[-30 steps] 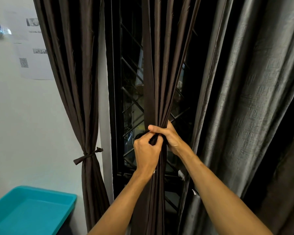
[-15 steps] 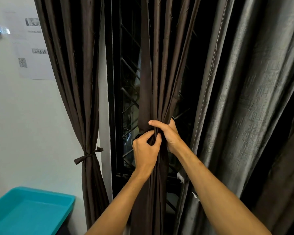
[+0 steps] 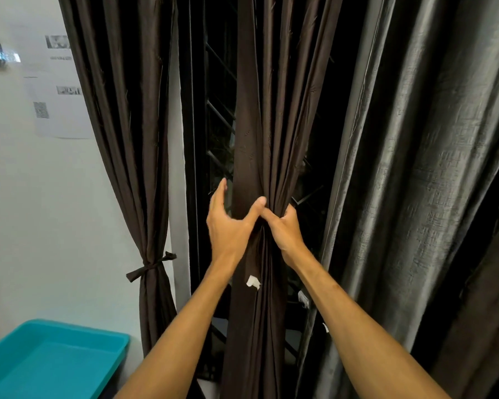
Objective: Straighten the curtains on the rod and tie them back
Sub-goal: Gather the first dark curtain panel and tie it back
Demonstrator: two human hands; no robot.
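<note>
Bunching the pleated brown curtain point(image 3: 257, 133), right hand point(image 3: 284, 230) fingers point(image 3: 290, 211) curl round it; left hand point(image 3: 228, 226) fingers point(image 3: 221, 192) splay.

Two hands in shot: left hand point(image 3: 228, 226), right hand point(image 3: 283, 228), with two bare forearms behind them. Curtains now: two brown ones, the left brown curtain point(image 3: 121, 139) and the middle brown curtain point(image 3: 257, 110), plus one shiny grey curtain point(image 3: 415, 168). There's darker cloth at the far right edge; can't tell whether it's a fourth panel. One knotted tie-back point(image 3: 152, 266), just the one. One teal tray point(image 3: 98, 332). On the wall, two printed sheets, upper sheet point(image 3: 56, 41) and lower sheet point(image 3: 67, 122), and one QR code point(image 3: 41, 110). Small white tags, three: first tag point(image 3: 253, 282), second tag point(image 3: 303, 299), third tag point(image 3: 325, 327).
</note>
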